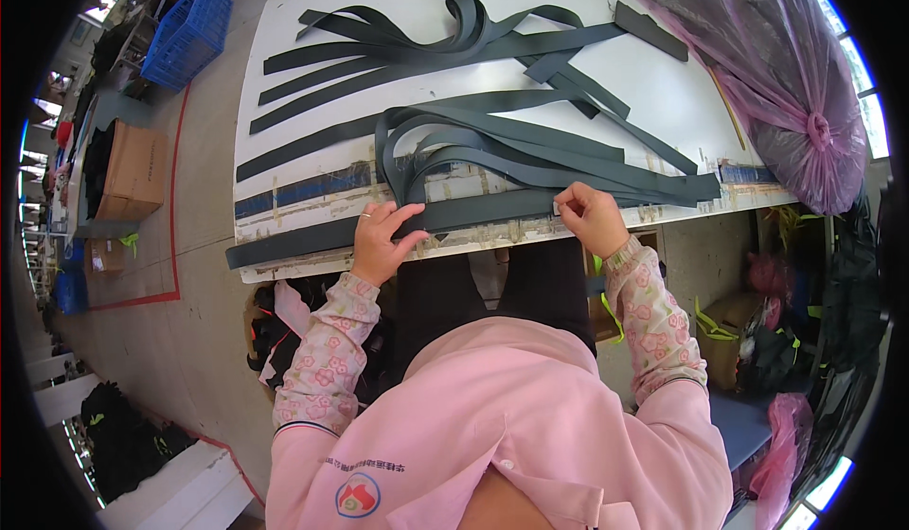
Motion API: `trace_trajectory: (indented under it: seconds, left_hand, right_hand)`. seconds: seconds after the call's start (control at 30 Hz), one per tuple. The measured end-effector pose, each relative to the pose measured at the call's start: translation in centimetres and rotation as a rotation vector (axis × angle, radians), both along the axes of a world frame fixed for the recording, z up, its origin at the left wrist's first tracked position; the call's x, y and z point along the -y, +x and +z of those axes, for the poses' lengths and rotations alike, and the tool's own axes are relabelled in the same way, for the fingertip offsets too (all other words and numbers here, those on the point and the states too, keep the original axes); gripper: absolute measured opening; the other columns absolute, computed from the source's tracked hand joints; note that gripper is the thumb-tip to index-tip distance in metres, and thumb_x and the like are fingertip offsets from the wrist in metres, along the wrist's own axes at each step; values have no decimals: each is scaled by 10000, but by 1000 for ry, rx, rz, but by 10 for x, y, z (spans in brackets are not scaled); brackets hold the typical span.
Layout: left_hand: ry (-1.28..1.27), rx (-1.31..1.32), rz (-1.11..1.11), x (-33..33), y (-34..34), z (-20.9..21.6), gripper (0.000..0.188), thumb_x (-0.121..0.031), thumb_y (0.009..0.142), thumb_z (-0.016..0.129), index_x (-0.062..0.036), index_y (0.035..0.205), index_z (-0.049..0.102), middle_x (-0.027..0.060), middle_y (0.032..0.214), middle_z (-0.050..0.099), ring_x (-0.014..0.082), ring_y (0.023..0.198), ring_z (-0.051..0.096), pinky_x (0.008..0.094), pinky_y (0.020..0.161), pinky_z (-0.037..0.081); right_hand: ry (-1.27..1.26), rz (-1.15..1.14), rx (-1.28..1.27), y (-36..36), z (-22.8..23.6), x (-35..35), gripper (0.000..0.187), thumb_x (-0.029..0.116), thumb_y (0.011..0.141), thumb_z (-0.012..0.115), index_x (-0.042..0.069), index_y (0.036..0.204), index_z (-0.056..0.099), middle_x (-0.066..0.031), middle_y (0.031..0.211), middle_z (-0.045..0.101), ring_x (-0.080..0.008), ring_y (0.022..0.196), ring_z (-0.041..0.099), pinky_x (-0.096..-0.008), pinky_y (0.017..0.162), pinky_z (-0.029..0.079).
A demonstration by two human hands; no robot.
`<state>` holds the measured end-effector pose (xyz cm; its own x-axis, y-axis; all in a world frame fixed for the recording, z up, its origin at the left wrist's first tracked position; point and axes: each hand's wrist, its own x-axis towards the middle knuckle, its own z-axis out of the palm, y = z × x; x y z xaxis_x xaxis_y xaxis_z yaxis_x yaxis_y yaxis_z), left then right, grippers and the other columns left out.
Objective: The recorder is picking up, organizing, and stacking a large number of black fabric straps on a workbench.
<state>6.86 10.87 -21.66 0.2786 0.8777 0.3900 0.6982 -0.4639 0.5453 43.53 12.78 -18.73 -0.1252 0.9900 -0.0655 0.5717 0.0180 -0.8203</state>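
A long dark grey-green webbing strip [312, 243] lies along the table's front edge and sticks out past its left corner. My left hand [381, 241] rests over this strip, thumb and forefinger apart, with a ring on one finger. Further right, my right hand [593, 220] is closed in a pinch at the strip's edge; whatever is between its fingertips is too small to make out. Just beyond both hands lies a looped bundle of strips [511, 147], its ends gathered at the right. Another looped bundle [407, 43] is spread across the far part of the table.
The white table [284, 166] has worn, taped bands near its front edge. A large pink plastic bag [757, 66], tied shut, leans over the right side. On the floor at left are a blue crate [189, 33] and a cardboard box [133, 170]. Dark goods fill the shelf below right.
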Motion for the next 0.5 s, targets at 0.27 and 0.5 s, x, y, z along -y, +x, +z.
trace_trajectory:
  seconds: [0.27,0.5]
  left_hand:
    - [-29,6,-9,0,6,3,452,-223,686,861,-133,1110,733,68,889,564,286,840,500,389,769,444]
    - [-22,2,-6,0,4,2,409,-215,717,842,-128,1102,737,71,895,563,284,829,495,379,764,439]
  right_hand:
    - [170,35,157,-2,-4,2,70,78,836,667,20,874,679,-136,700,676,-275,630,669,-351,613,520]
    - [7,-84,-191,7,1,-2,80,56,864,663,-2,914,683,-53,676,643,-111,622,600,-280,598,492]
